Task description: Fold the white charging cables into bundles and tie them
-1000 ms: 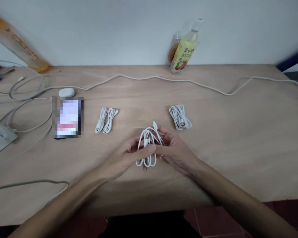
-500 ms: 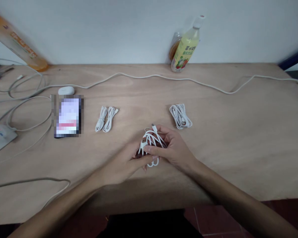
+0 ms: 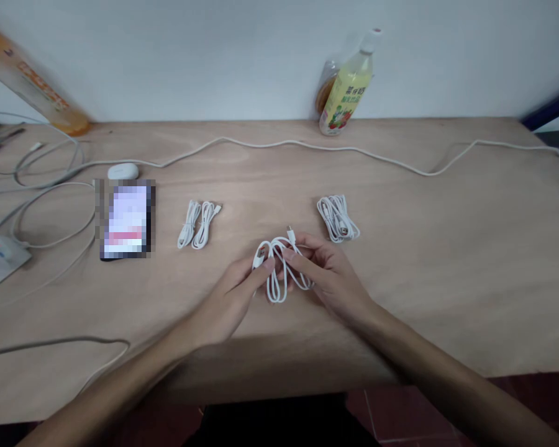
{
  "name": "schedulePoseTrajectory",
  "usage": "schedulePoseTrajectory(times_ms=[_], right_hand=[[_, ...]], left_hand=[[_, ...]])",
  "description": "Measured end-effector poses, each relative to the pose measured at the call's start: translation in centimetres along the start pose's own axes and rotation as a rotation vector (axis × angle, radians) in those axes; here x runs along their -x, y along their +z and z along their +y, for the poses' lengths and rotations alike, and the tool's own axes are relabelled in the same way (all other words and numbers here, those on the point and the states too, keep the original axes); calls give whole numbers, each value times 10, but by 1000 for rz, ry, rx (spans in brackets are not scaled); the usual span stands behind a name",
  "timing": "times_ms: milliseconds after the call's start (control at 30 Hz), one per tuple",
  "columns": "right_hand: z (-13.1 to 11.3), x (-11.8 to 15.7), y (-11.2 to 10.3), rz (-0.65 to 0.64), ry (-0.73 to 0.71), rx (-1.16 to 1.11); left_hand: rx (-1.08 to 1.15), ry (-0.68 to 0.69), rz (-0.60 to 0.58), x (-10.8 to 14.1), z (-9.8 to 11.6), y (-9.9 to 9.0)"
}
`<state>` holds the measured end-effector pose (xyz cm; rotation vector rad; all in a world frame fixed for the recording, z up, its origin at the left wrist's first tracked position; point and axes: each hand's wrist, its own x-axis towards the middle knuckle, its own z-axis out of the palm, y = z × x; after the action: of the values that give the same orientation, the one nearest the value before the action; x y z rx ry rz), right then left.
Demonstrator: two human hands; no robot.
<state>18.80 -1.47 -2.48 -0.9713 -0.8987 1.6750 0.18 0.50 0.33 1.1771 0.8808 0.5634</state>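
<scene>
A white USB cable (image 3: 276,287), looped in several turns, is held between my two hands above the front of the table. My left hand (image 3: 235,295) pinches its left side, thumb on top, beside the USB plug. The smaller plug at the other end points up near the fingers of my right hand (image 3: 328,273), which grips the loops on the right. Two coiled white cables (image 3: 199,225) lie side by side on the table beyond my left hand. Another bundle of coiled white cable (image 3: 338,218) lies beyond my right hand.
On the wooden table (image 3: 423,248) a phone (image 3: 127,220) with a blurred screen lies left, a white earbud case (image 3: 123,172) behind it. A long white cord (image 3: 289,143) crosses the back. A yellow drink bottle (image 3: 347,93) and an orange bottle (image 3: 37,87) stand by the wall.
My left thumb has moved up onto the cable near the USB plug, and my right thumb has shifted up along the loops. The loops are now spread wider between both hands.
</scene>
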Motion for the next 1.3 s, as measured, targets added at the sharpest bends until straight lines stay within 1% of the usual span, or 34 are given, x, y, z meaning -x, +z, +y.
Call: schedulePoseTrajectory(times_ms=[100, 267, 367, 433, 567, 633, 733, 900, 1033, 1200, 1300], right_hand=[[1, -1, 0, 29, -2, -19], [-1, -2, 1, 33, 9, -44], [0, -2, 1, 29, 34, -53], [1, -2, 1, 40, 41, -52], [1, -2, 1, 68, 30, -41], [1, -2, 1, 80, 12, -46], [1, -1, 1, 116, -22, -40], [-2, -1, -1, 159, -85, 76], [-4, 0, -4, 221, -118, 170], [-4, 0, -9, 278, -88, 257], [-7, 0, -11, 296, -98, 344]], left_hand=[[50, -7, 50, 0, -1, 1], [35, 10, 65, 4, -12, -1], [113, 10, 82, 2, -20, -3], [190, 8, 74, -2, -22, -3], [355, -20, 33, -8, -13, -1], [450, -57, 20, -8, -7, 0], [573, -77, 12, -8, -4, -1], [638, -90, 19, -9, -2, -6], [714, -128, 62, -10, 4, -5], [783, -133, 104, -9, 10, -4], [793, -134, 131, -8, 13, -4]])
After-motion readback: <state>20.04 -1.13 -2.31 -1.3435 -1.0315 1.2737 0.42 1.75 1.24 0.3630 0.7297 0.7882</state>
